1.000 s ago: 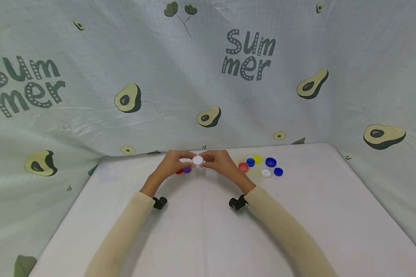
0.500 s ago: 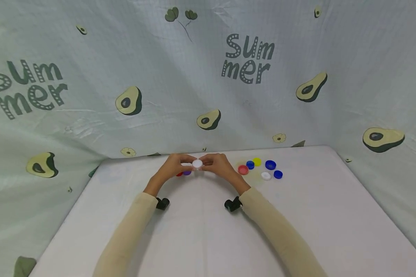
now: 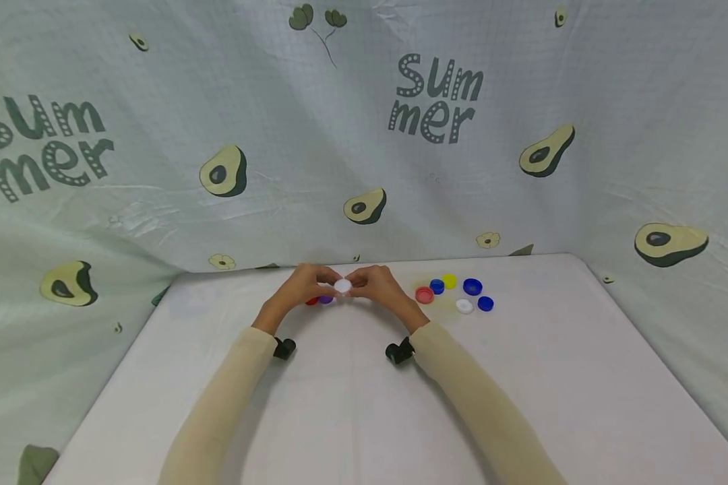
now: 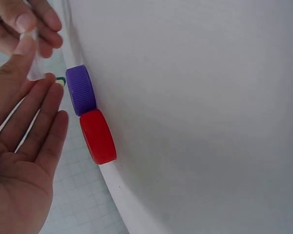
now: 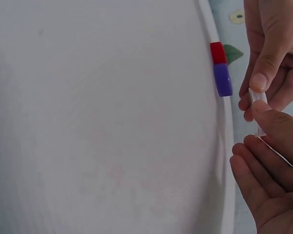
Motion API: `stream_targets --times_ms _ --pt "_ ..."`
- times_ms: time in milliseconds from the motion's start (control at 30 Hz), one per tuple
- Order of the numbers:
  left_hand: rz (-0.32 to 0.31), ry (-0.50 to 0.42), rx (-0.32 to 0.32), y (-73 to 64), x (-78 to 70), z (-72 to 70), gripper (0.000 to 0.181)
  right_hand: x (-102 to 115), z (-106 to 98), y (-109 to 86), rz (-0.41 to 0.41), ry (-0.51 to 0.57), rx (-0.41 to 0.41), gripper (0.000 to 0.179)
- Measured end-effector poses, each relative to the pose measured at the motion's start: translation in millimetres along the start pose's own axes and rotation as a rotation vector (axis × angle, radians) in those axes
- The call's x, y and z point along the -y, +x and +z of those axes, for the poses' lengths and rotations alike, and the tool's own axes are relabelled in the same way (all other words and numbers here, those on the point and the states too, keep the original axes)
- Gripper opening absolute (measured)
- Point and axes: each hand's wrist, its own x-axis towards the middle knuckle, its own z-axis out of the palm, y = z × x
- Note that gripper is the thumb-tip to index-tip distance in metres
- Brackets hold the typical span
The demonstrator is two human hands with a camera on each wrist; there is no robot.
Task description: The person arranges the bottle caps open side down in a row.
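Note:
Both hands meet near the far edge of the table around a small white bottle cap (image 3: 342,287). My left hand (image 3: 297,288) pinches it from one side, thumb against its face in the left wrist view, the other fingers extended. From the opposite side my right hand (image 3: 381,288) pinches the same cap between thumb and fingers. Edge-on in the right wrist view, the white cap is partly covered by the thumbs. Just beyond the left hand, a purple cap (image 4: 81,90) and a red cap (image 4: 98,137) stand side by side on the table, touching.
Right of the hands, a loose group lies on the white table (image 3: 352,404): a coral-red cap (image 3: 425,295), a yellow cap (image 3: 449,281), another white cap (image 3: 464,306) and several blue caps (image 3: 472,287). Behind the table hangs a printed cloth (image 3: 291,135).
The right forearm has swung slightly inward to the left. Both hands still hold the white cap, which has shifted only slightly; the caps on the table stay where they were.

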Motion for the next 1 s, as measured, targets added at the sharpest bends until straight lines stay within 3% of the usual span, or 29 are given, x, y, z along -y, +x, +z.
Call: stream_targets --times_ms 200,400,667,833,1000 --pt "-0.027 0.010 -0.008 5.5 1.5 -1.4 0.030 -0.4 5.6 7.2 0.028 -0.032 -0.017 0.032" --pt "-0.102 0.041 0.027 9.1 -1.9 -2.9 0.033 2.3 11.1 8.3 0.086 -0.048 -0.039 0.029" --pt "-0.122 0.062 0.066 15.1 4.9 1.0 0.032 5.1 13.4 9.6 0.097 -0.115 0.016 0.028" --pt "-0.148 0.052 0.081 17.3 3.3 3.3 0.032 4.3 11.6 9.9 0.129 -0.119 0.012 0.028" --pt "-0.194 0.104 0.100 20.9 -1.4 0.7 0.032 5.0 10.5 13.0 0.136 -0.121 0.031 0.028"
